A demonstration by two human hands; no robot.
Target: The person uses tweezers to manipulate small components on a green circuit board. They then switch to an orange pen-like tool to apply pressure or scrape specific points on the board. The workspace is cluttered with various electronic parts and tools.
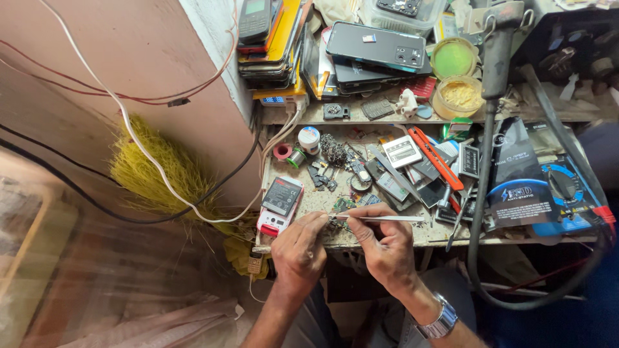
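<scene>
My left hand (pixel 298 248) pinches a small part at the front edge of a cluttered workbench (pixel 425 235); the part is too small to make out. My right hand (pixel 385 241), with a metal watch on its wrist, grips metal tweezers (pixel 380 218) whose tips point left at the pinched part. Both hands meet just right of an open pink-and-white phone (pixel 278 205) with a black battery showing. A small green circuit board (pixel 342 205) lies just behind my fingers.
The bench holds a solder spool (pixel 296 157), tape rolls, an orange-handled knife (pixel 437 159), loose parts and a blue multimeter (pixel 567 193). Stacked phones (pixel 377 46) and two round tubs (pixel 454 59) sit on the shelf behind. A thick black hose (pixel 480 193) hangs at right; wires and a yellow broom (pixel 161 171) at left.
</scene>
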